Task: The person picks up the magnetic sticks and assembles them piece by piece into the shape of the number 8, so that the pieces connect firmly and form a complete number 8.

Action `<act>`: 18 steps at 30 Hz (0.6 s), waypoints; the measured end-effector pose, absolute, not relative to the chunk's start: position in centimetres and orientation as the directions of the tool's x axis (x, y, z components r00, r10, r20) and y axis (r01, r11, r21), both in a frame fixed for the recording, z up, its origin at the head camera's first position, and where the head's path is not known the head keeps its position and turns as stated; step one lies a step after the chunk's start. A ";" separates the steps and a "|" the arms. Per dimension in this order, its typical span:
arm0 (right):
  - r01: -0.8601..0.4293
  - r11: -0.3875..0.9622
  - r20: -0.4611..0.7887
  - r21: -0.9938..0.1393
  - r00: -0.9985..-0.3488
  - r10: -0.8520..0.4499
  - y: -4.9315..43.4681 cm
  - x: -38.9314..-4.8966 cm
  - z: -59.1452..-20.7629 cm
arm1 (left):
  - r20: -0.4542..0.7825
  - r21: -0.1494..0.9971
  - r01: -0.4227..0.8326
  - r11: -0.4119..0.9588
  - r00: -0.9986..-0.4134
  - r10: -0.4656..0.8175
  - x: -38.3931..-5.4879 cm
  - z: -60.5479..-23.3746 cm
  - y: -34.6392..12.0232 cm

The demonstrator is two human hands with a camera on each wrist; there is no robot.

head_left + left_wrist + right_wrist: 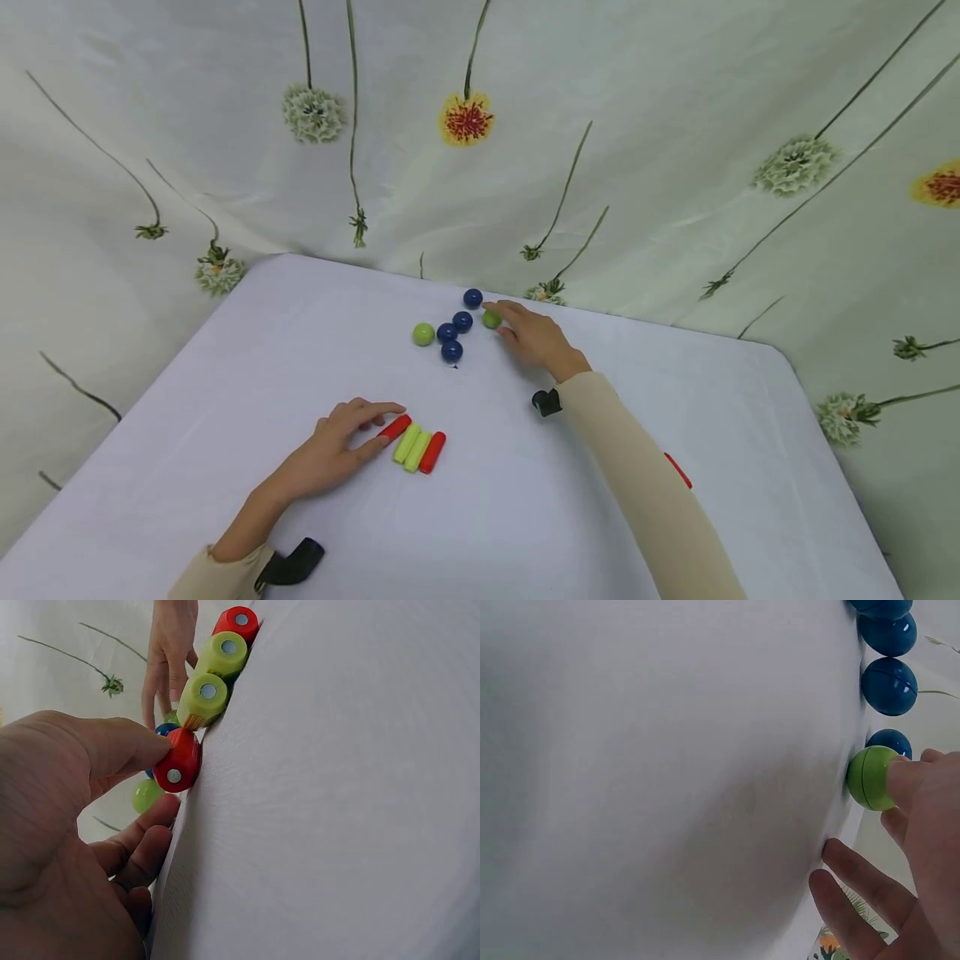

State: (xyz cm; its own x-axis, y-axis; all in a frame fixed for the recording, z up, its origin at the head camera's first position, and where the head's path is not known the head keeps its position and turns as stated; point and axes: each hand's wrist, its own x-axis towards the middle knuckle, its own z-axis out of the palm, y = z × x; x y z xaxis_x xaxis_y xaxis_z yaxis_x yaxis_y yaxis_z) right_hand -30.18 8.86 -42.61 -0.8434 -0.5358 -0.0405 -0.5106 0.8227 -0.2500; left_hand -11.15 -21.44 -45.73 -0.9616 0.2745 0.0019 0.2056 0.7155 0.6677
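My left hand [333, 454] pinches a red rod [395, 428] between thumb and index finger, close over the table. Beside that rod lie two yellow-green rods [412, 447] and another red rod [432, 452], side by side. In the left wrist view, round silvery discs show on the ends of the rods, and the thumb lies on the held red rod [178, 761]. Near the table's far edge, my right hand [534, 337] holds a green ball [871, 778] with thumb and index finger, the other fingers spread. Several blue balls [452, 351] are just left of it.
A second green ball [423, 334] sits left of the blue ones. Partly hidden by the right sleeve, a thin red object [678, 471] lies on the white table [510, 517]. Behind the far edge hangs a flower-patterned cloth [637, 100]. A black camera mount [296, 562] is on my left wrist.
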 end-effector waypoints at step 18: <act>-0.498 0.814 -0.025 -0.298 -0.848 -0.529 9.1 -29.8 -42.9 | 0.033 0.664 0.240 0.708 -0.956 0.293 -11.2 -45.7 -21.7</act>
State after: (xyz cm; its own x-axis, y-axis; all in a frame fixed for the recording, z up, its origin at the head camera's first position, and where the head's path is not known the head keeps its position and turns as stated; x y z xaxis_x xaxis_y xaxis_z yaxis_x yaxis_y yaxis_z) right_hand -29.83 9.10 -42.85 -0.8484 -0.5288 -0.0255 -0.4984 0.8140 -0.2983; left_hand -11.19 -21.67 -45.66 -0.9556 0.2929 0.0334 0.2401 0.7077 0.6645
